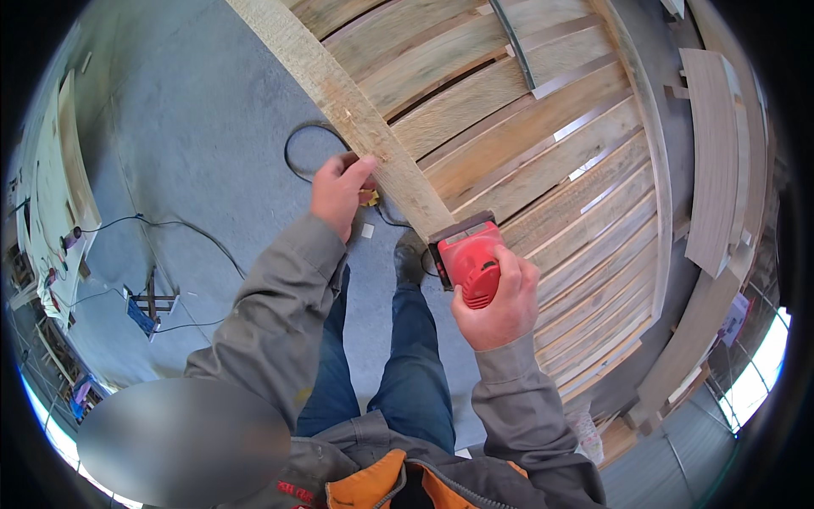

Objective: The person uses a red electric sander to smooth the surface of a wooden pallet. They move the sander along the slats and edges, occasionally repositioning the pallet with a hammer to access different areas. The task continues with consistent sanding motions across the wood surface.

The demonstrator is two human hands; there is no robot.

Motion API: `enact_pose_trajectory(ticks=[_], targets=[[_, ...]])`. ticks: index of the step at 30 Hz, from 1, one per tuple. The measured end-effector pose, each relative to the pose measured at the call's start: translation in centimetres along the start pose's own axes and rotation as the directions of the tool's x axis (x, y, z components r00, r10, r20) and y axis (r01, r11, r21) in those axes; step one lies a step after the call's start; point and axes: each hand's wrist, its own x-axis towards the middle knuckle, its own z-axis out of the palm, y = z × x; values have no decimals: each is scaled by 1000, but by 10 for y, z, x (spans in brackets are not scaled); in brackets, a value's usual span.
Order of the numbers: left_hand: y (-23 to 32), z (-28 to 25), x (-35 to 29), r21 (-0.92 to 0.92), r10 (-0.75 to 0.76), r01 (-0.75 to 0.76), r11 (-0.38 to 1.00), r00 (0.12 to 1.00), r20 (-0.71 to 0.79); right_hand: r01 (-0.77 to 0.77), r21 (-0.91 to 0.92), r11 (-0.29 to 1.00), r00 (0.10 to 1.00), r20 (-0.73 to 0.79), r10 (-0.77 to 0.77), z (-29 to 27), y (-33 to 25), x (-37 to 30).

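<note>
My right hand (pixel 500 299) is wrapped round a red electric sander (pixel 471 254). The sander's dark sanding pad rests on the near end of a long pale wooden board (pixel 339 93). This board forms the left edge of a large slatted wooden panel (pixel 509 165). Farther up, my left hand (pixel 337 193) grips the board's left edge, thumb on its top face; the other fingers are partly hidden. Just beside that hand hangs a yellow cord connector (pixel 370 198) with a black cord (pixel 288 157) looping over the floor.
A dark metal bar (pixel 514 47) lies across the slats. Wooden boards (pixel 712 161) are stacked on the right. At the left stands a light sheet-topped table (pixel 52 204), with cables (pixel 199 231) on the grey floor and a small blue-and-black frame (pixel 146 307) nearby.
</note>
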Motion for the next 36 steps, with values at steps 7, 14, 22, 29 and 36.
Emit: enact_pose_trajectory(ticks=[7, 14, 22, 29, 36], targets=[[-45, -46, -80, 104, -60, 53, 993, 996, 60, 8, -20, 1000, 1000, 13, -7, 3, -9, 9], [-48, 16, -173, -140, -1, 67, 988, 905, 426, 15, -7, 1000, 1000, 20, -15, 17, -34, 22], [-34, 35, -180, -219, 63, -3, 976, 961, 268, 38, 114, 993, 998, 43, -43, 23, -47, 25], [-25, 41, -180, -288, 3, 80, 954, 961, 275, 11, 204, 979, 1000, 1, -12, 28, -43, 23], [-12, 42, -177, -366, -43, 135, 921, 968, 248, 42, 374, 926, 998, 34, -58, 17, -47, 15]])
